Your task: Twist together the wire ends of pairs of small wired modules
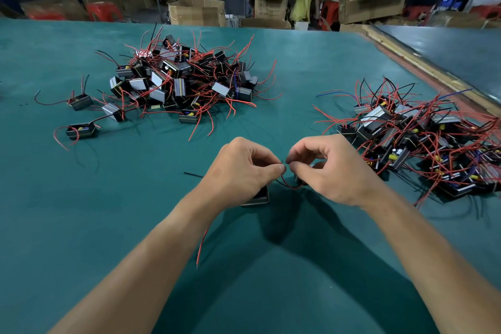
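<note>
Head view. Left hand (244, 168) and right hand (328, 168) meet at mid-desk, fingers curled, each pinching the wire ends (283, 162) between thumb and forefinger. One module (257, 198) sits on the desk (108, 211) under the left hand; its partner is hidden behind the right. Wires look thin, limp and light — pinch close to the tips, or they will likely slip apart. Left pile (184, 81) lies well off; right pile (423, 141) is near — its stray wires could snag a wrist. Open room lies toward the body.
</note>
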